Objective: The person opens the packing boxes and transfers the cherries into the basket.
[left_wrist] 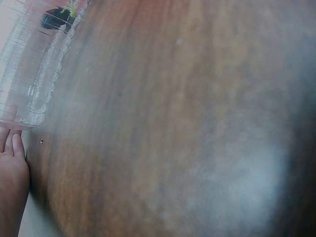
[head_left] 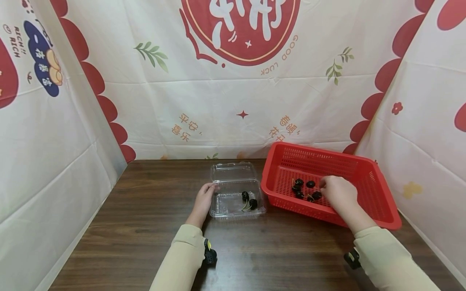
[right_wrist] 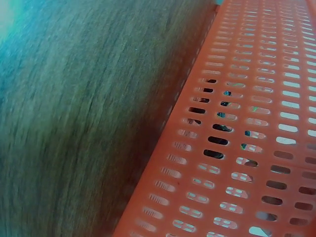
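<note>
My left hand (head_left: 204, 200) touches the left rim of a clear plastic clamshell box (head_left: 227, 204) whose lid lies open toward the back. In the left wrist view its fingers (left_wrist: 17, 145) lie fairly straight against the box's end. Two dark cherries (head_left: 253, 204) with pale green stems are inside, on the right side. My right hand (head_left: 340, 194) reaches into a red perforated basket (head_left: 287, 205), fingers bent downward beside several more dark cherries (head_left: 299, 182). Its fingertips overlap the nearest cherry's edge in the head view; I cannot tell whether they pinch one. The right wrist view shows only the basket's slotted wall.
The box and basket stand side by side on a brown wood-grain table (head_left: 153, 202), the basket's left end close to the box. Printed white cloth (head_left: 233, 97) hangs behind the table and along both sides. The basket wall rises between the front of the table and the cherries.
</note>
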Tool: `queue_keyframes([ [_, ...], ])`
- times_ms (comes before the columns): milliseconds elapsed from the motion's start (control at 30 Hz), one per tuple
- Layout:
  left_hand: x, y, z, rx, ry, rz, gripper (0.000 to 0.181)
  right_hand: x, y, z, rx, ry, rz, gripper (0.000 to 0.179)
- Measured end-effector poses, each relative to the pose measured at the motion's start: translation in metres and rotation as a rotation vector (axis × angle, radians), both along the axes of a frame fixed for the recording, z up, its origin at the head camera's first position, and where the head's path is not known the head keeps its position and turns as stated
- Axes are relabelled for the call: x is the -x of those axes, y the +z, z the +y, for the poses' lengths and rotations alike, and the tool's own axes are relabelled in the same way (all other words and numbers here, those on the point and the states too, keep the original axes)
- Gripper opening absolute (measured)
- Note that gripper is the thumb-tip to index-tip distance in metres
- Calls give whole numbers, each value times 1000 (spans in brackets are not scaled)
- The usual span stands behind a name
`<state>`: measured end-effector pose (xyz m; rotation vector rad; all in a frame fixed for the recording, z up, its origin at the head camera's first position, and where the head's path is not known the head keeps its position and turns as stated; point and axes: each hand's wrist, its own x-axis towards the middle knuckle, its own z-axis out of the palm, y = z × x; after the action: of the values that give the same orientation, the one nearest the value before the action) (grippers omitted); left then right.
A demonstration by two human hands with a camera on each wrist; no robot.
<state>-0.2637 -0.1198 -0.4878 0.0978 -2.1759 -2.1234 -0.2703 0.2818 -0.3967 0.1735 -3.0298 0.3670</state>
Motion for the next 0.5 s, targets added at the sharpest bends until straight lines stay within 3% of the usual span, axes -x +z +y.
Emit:
queue_keyframes([
  [167,9,-16,-1,21,14,-2,32,0,2,3,43,-20,-18,12],
  [500,11,-18,0,15,18,17,32,-3,12,9,132,-14,-17,19],
])
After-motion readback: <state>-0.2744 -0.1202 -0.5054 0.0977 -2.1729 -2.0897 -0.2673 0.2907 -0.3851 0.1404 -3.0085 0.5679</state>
